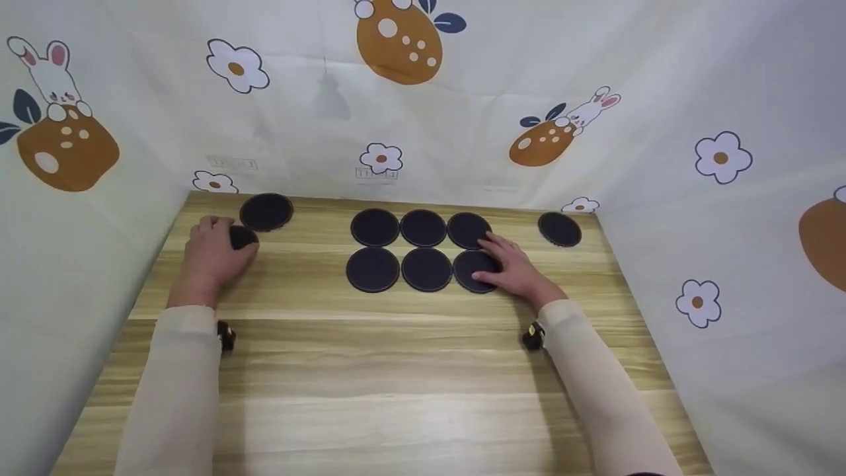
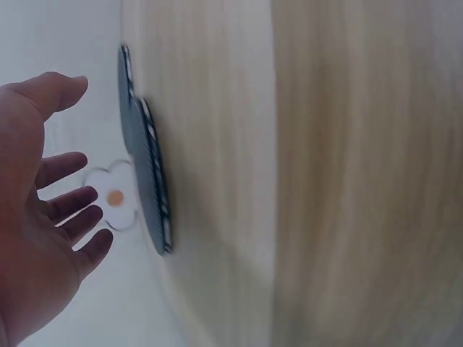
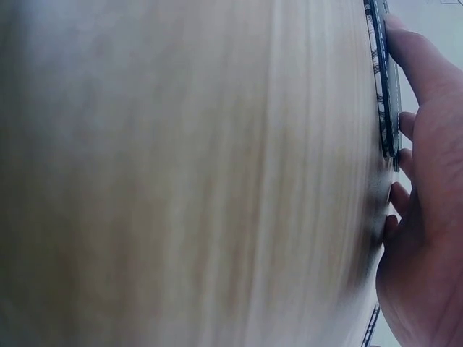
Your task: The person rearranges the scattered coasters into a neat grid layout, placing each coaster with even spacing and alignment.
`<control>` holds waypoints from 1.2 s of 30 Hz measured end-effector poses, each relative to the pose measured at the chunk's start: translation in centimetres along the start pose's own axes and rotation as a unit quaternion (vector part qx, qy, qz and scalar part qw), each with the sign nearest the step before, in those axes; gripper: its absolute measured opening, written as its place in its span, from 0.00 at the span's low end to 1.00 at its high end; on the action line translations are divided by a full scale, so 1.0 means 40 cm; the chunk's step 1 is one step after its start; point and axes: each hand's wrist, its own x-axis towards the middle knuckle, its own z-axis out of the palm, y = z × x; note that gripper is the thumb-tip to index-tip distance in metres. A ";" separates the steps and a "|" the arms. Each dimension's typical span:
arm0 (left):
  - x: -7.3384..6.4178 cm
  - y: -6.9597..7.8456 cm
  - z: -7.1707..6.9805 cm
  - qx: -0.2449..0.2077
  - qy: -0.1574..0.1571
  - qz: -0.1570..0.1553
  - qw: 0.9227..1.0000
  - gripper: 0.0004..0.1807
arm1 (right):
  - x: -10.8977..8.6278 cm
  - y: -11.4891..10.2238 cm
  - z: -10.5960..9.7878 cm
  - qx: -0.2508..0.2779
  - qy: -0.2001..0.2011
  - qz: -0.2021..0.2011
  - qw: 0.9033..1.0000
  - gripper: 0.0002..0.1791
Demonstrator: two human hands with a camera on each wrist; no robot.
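My left hand hovers beside and partly over a round black coaster at the far left. In the left wrist view its fingers are spread, with a gap to the coaster. Another black coaster lies just behind it. At mid-table, black coasters sit edge to edge in two rows of three. My right hand lies over the right end of these rows. Its thumb rests on the front right coaster, and its fingertips reach the back right coaster. The fingers look relaxed.
A lone black coaster lies at the back right of the wooden table. Pale printed cloth hangs along the back and both sides. Small dark devices are strapped at both wrists.
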 end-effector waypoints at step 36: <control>0.004 -0.079 -0.006 0.045 -0.077 -0.011 0.996 0.59 | -0.001 0.001 0.000 0.000 0.005 -0.006 1.000 0.50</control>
